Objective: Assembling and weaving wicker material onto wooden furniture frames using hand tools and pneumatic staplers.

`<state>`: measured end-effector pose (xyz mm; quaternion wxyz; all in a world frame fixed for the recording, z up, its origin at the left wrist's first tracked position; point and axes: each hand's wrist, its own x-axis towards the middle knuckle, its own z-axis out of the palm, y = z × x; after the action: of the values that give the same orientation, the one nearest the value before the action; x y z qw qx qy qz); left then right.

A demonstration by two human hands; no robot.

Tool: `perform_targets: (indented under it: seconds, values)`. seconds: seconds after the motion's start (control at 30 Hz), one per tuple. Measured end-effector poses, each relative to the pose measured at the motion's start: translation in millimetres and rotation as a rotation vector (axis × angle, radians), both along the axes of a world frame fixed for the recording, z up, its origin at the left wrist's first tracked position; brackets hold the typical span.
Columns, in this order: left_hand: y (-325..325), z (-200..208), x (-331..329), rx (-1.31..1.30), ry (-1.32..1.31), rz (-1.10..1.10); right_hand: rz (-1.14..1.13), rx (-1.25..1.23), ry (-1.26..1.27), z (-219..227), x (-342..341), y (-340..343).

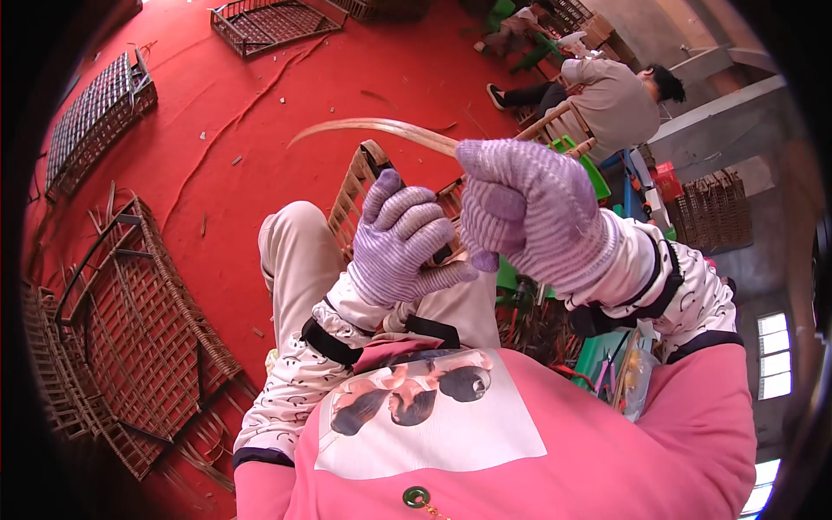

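Both my hands wear purple-and-white striped knit gloves. My right hand [529,212] is raised in front of my chest, closed around a thin, pale brown cane strip [381,124]. The strip curves out to the left from the top of the fist and tapers to a point. Lower and to the left, my left hand [403,238] has its fingers loosely bent and apart, the thumb stretched toward the right hand, with nothing visible in it. Behind both hands, between my knees, stands a slatted woven cane piece [351,195], partly hidden by the gloves.
A large open woven basket [147,321] lies at the left on the red floor covering [251,156]. Further woven baskets [100,121] stand behind it. At the upper right a seated person [611,104] works. A green tray [598,360] of tools sits by my right elbow.
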<state>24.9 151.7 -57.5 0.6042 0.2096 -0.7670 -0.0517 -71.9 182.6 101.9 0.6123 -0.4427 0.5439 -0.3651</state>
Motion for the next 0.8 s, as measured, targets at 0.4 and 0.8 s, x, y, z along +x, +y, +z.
perform_targets:
  seconds: [0.4,0.8]
  values:
    - [10,21,1,0.138,-0.019,-0.078,0.217,-0.192,0.033,-54,-34,-57]
    - [-48,35,35,0.605,-0.206,-0.285,0.416,-0.474,0.885,-67,-51,-6]
